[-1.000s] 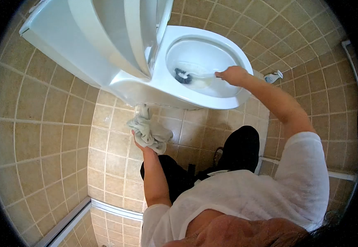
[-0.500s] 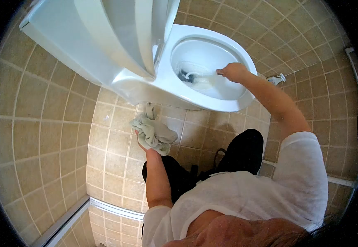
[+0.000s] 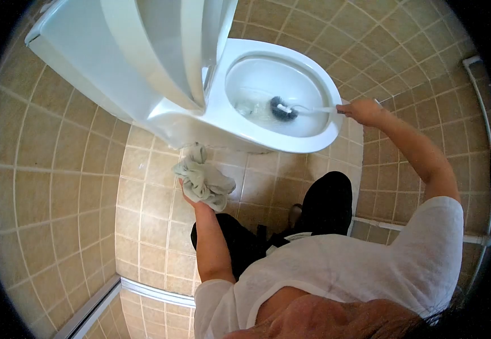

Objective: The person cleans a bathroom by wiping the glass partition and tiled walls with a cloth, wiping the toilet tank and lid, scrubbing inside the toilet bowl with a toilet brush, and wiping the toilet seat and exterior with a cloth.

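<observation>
My right hand (image 3: 365,112) grips the end of the white handle of a toilet brush (image 3: 284,109), just past the front rim of the toilet bowl (image 3: 331,131). The brush's dark round head rests low inside the bowl, close to the water (image 3: 249,108). My left hand (image 3: 191,196) is closed around a bunched, pale grey-green cloth (image 3: 203,179), held above the floor beside the toilet base. The cloth covers most of those fingers.
The toilet seat and lid (image 3: 143,51) stand raised at the upper left. Beige tiled walls (image 3: 42,192) close in on both sides. A white pipe (image 3: 381,224) runs low along the right, and a metal track (image 3: 158,291) crosses the floor at lower left.
My right hand has moved right and slightly down, drawing the brush head from the water toward the bowl's front. The cloth in my left hand has barely shifted.
</observation>
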Available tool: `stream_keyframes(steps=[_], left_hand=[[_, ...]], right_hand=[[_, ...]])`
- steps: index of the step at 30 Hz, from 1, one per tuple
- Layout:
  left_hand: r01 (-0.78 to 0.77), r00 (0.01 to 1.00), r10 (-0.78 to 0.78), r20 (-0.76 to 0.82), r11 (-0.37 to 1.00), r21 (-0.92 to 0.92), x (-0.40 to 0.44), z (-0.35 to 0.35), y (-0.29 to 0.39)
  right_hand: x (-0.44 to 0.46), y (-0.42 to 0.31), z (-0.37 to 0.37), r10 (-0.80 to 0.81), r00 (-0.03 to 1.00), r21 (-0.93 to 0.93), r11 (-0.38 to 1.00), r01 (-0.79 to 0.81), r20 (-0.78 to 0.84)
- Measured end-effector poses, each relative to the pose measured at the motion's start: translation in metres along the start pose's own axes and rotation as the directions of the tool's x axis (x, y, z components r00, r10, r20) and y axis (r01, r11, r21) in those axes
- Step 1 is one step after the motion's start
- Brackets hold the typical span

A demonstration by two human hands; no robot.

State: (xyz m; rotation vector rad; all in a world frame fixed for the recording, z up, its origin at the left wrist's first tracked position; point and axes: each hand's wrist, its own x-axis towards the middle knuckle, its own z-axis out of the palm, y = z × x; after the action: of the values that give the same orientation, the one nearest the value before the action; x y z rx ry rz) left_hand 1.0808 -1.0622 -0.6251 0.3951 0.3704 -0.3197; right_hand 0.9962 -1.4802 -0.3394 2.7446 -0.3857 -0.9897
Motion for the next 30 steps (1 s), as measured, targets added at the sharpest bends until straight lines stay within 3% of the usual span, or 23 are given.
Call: stream_keyframes(steps=[2, 4, 5, 7, 8, 10, 15, 16, 17, 19, 20, 22, 27, 30], left_hand=[[0.036, 0.998, -0.032, 0.062, 0.997, -0.061, 0.0, 0.0, -0.001], [-0.018, 0.998, 0.017, 0.061, 1.0, 0.016, 0.003, -0.006, -0.004], [-0.07, 0.996, 0.063, 0.068, 0.993, 0.091, 0.004, -0.003, -0.004], [-0.007, 1.0, 0.007, 0.005, 1.0, 0.027, -0.002, 0.014, -0.001], [0.053, 0.997, -0.055, -0.053, 0.998, -0.042, -0.005, 0.022, 0.001], [0.029, 0.999, -0.028, -0.038, 0.999, 0.015, -0.003, 0.007, 0.001], [0.021, 0.998, -0.019, -0.058, 0.999, 0.035, -0.009, 0.017, 0.006], [0.072, 0.997, -0.072, -0.002, 0.994, -0.085, -0.012, 0.02, 0.008], [0.126, 0.991, -0.115, 0.065, 0.971, -0.201, -0.014, 0.023, 0.009], [0.072, 0.997, -0.069, 0.024, 0.991, -0.11, 0.0, 0.003, 0.003], [0.031, 0.999, -0.031, -0.016, 0.999, -0.015, 0.003, 0.002, 0.002], [0.01, 1.0, -0.009, -0.028, 1.0, 0.02, 0.003, 0.001, -0.001], [-0.021, 0.998, 0.027, -0.065, 0.996, 0.082, -0.002, 0.007, 0.002], [-0.021, 0.998, 0.02, 0.053, 1.0, 0.01, -0.01, 0.015, 0.003]], right_hand=[[0.006, 0.002, -0.006, 0.049, 0.999, -0.015, 0.999, -0.049, -0.018], [0.023, -0.007, -0.014, 0.173, 0.982, 0.172, 0.972, -0.158, -0.076], [0.041, -0.009, -0.006, 0.105, 0.98, 0.121, 0.989, -0.085, -0.17], [0.071, -0.027, 0.0, -0.07, 0.951, 0.15, 0.981, 0.12, -0.302], [0.077, -0.048, -0.007, -0.081, 0.963, 0.108, 0.988, 0.112, -0.258], [0.075, -0.082, -0.013, -0.071, 0.985, 0.102, 0.991, 0.088, -0.16], [0.064, 0.003, 0.029, -0.114, 0.944, 0.166, 0.971, 0.172, -0.31], [0.06, 0.005, 0.024, -0.122, 0.943, 0.162, 0.971, 0.179, -0.31], [0.047, 0.007, 0.011, -0.027, 0.971, 0.156, 0.986, 0.066, -0.239], [0.028, -0.006, -0.012, 0.137, 0.984, 0.167, 0.979, -0.117, -0.113], [0.037, -0.011, -0.011, 0.137, 0.984, 0.172, 0.978, -0.116, -0.117], [0.058, -0.02, -0.005, -0.065, 0.947, 0.056, 0.995, 0.087, -0.314], [0.057, -0.034, -0.012, -0.063, 0.975, 0.052, 0.996, 0.075, -0.212], [0.022, -0.017, 0.004, -0.076, 0.992, 0.022, 0.997, 0.078, -0.1]])
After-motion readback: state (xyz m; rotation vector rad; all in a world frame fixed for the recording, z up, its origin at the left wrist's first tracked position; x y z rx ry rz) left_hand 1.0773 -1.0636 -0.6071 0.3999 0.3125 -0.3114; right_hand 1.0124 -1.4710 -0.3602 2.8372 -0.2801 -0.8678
